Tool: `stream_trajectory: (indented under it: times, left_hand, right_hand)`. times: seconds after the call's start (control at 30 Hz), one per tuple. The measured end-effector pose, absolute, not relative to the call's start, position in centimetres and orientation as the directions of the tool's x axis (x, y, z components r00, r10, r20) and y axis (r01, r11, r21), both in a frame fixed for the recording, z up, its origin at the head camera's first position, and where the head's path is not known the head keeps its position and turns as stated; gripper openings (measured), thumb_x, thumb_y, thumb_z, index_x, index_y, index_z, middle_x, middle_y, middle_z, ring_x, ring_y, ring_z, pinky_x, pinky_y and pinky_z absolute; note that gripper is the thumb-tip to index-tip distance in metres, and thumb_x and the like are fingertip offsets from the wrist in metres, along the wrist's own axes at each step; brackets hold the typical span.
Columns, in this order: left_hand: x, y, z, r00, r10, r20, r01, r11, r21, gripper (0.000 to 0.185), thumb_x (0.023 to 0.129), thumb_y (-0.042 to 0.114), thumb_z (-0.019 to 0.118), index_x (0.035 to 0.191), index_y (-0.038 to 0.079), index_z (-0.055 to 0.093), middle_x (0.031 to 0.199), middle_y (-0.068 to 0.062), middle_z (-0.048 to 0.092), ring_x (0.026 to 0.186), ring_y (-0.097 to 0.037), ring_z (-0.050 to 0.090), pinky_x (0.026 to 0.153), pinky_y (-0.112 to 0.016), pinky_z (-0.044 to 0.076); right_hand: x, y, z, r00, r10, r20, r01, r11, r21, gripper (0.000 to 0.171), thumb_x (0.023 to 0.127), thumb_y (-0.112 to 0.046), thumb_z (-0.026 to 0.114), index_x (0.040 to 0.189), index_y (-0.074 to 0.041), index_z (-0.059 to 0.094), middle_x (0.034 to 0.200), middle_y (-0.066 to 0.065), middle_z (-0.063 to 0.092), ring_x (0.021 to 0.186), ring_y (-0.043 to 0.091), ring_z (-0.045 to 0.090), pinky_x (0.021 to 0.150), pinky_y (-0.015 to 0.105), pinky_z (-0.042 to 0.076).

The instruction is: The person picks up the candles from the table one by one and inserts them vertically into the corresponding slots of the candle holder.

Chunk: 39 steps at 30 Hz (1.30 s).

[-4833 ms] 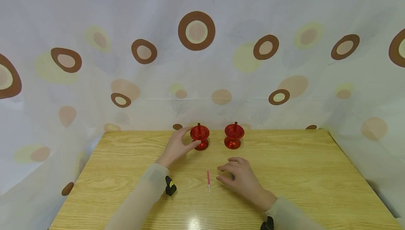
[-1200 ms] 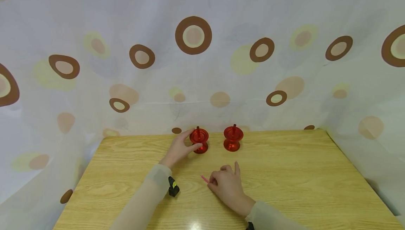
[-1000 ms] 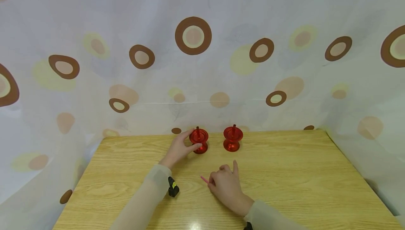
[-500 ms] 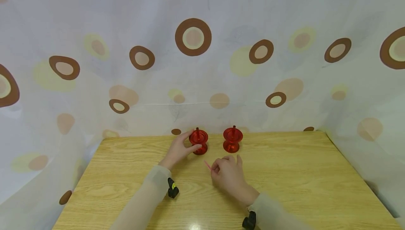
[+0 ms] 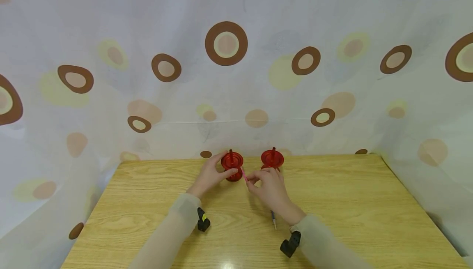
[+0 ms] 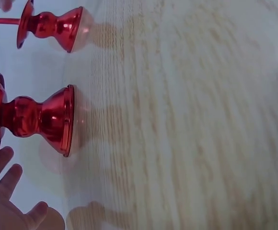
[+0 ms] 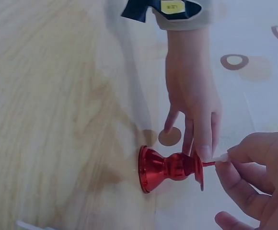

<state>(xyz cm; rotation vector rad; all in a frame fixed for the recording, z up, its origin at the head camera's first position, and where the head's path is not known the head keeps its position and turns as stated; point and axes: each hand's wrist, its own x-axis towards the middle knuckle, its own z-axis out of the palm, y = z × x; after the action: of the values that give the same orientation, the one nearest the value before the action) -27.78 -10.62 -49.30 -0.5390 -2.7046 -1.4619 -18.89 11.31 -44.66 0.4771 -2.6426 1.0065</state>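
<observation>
Two red shiny candle holders stand upright at the table's back, each with a dish and a thin central post. My left hand (image 5: pixel 211 177) grips the left candle holder (image 5: pixel 232 161) by its dish rim; the left wrist view shows this candle holder (image 6: pixel 26 117) with its foot on the table. My right hand (image 5: pixel 271 191) pinches a thin pink candle (image 5: pixel 244 174), tilted, just right of that holder. In the right wrist view the candle's white end (image 7: pixel 221 157) is near the post. The right candle holder (image 5: pixel 272 159) stands behind my right hand, its foot partly hidden.
A thin blue stick with a whitish tip (image 5: pixel 274 218) lies on the wooden table (image 5: pixel 351 211), partly under my right wrist. A patterned curtain (image 5: pixel 177 100) with brown rings hangs close behind the holders and along both sides.
My right hand picked up the pink candle from the table and has moved it forward to the left holder. The blue stick has come into view. My left hand stays at its holder.
</observation>
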Motion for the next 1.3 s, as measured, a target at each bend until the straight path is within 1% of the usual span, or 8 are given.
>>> stream_trajectory:
  times: [0.13, 0.33, 0.47, 0.6, 0.7, 0.9, 1.1, 1.3]
  left_hand:
    - [-28.0, -10.4, -49.6, -0.934, 0.297, 0.201, 0.327, 0.478, 0.815, 0.077, 0.092, 0.035, 0.082, 0.155, 0.006, 0.049, 0.155, -0.014, 0.052, 0.147, -0.035, 0.044, 0.120, -0.057, 0.034]
    - [-28.1, -10.4, -49.6, -0.934, 0.295, 0.203, 0.325, 0.461, 0.825, 0.074, 0.092, 0.032, 0.082, 0.154, 0.006, 0.050, 0.156, -0.013, 0.052, 0.148, -0.034, 0.043, 0.121, -0.056, 0.033]
    - [-28.2, -10.6, -49.7, -0.930, 0.302, 0.210, 0.334, 0.454, 0.826, 0.072, 0.094, 0.032, 0.081, 0.154, 0.006, 0.050, 0.156, -0.012, 0.052, 0.148, -0.033, 0.043, 0.121, -0.055, 0.033]
    - [-28.3, -10.6, -49.8, -0.926, 0.313, 0.212, 0.340, 0.445, 0.828, 0.073, 0.094, 0.032, 0.081, 0.155, 0.008, 0.050, 0.157, -0.009, 0.051, 0.147, -0.030, 0.044, 0.121, -0.053, 0.035]
    - [-28.3, -10.7, -49.9, -0.926, 0.311, 0.214, 0.340, 0.438, 0.832, 0.072, 0.093, 0.032, 0.081, 0.155, 0.011, 0.051, 0.157, -0.007, 0.052, 0.147, -0.029, 0.045, 0.121, -0.052, 0.035]
    - [-28.4, -10.7, -49.9, -0.924, 0.307, 0.229, 0.349, 0.426, 0.835, 0.067, 0.094, 0.031, 0.080, 0.153, 0.014, 0.054, 0.155, -0.004, 0.054, 0.146, -0.026, 0.047, 0.121, -0.049, 0.036]
    - [-28.6, -10.7, -50.1, -0.906, 0.333, 0.262, 0.385, 0.393, 0.835, 0.063, 0.095, 0.029, 0.080, 0.151, 0.016, 0.057, 0.153, -0.002, 0.057, 0.143, -0.023, 0.050, 0.120, -0.048, 0.037]
    - [-28.5, -10.8, -50.1, -0.903, 0.343, 0.258, 0.385, 0.381, 0.841, 0.065, 0.095, 0.030, 0.079, 0.153, 0.017, 0.055, 0.154, -0.001, 0.056, 0.145, -0.024, 0.048, 0.120, -0.049, 0.036]
  right_hand:
    - [-20.0, 11.2, -44.2, -0.909, -0.207, 0.363, -0.401, 0.674, -0.621, 0.008, 0.090, -0.007, 0.079, 0.096, -0.011, 0.083, 0.085, -0.004, 0.077, 0.104, 0.033, 0.066, 0.096, 0.057, 0.049]
    - [-21.6, 10.8, -43.4, -0.946, -0.208, 0.248, -0.323, 0.598, -0.734, 0.012, 0.097, -0.015, 0.075, 0.105, -0.009, 0.081, 0.101, 0.000, 0.079, 0.098, 0.025, 0.072, 0.084, 0.045, 0.058]
    - [-22.5, 10.3, -43.0, -0.953, -0.211, 0.216, -0.300, 0.576, -0.761, 0.013, 0.097, -0.016, 0.074, 0.106, -0.008, 0.080, 0.105, 0.001, 0.078, 0.100, 0.023, 0.071, 0.083, 0.042, 0.058]
    - [-23.4, 9.9, -42.5, -0.953, -0.219, 0.211, -0.301, 0.580, -0.757, 0.015, 0.098, -0.017, 0.073, 0.108, -0.008, 0.079, 0.106, 0.002, 0.078, 0.094, 0.021, 0.070, 0.079, 0.039, 0.056]
    - [-23.9, 9.6, -42.1, -0.951, -0.226, 0.212, -0.307, 0.587, -0.749, 0.017, 0.098, -0.017, 0.073, 0.111, -0.007, 0.079, 0.106, 0.001, 0.078, 0.093, 0.021, 0.068, 0.079, 0.040, 0.053]
    - [-25.2, 9.3, -41.5, -0.948, -0.240, 0.209, -0.312, 0.571, -0.760, 0.018, 0.100, -0.018, 0.071, 0.113, -0.008, 0.078, 0.104, 0.001, 0.076, 0.108, 0.023, 0.067, 0.092, 0.046, 0.053]
    - [-26.3, 9.1, -41.1, -0.935, -0.261, 0.240, -0.348, 0.550, -0.759, 0.015, 0.100, -0.017, 0.070, 0.109, -0.007, 0.077, 0.100, 0.003, 0.075, 0.106, 0.025, 0.066, 0.090, 0.045, 0.053]
    - [-27.0, 9.0, -40.9, -0.932, -0.266, 0.248, -0.358, 0.552, -0.753, 0.014, 0.100, -0.020, 0.070, 0.108, -0.009, 0.076, 0.100, 0.003, 0.076, 0.109, 0.028, 0.066, 0.097, 0.051, 0.051]
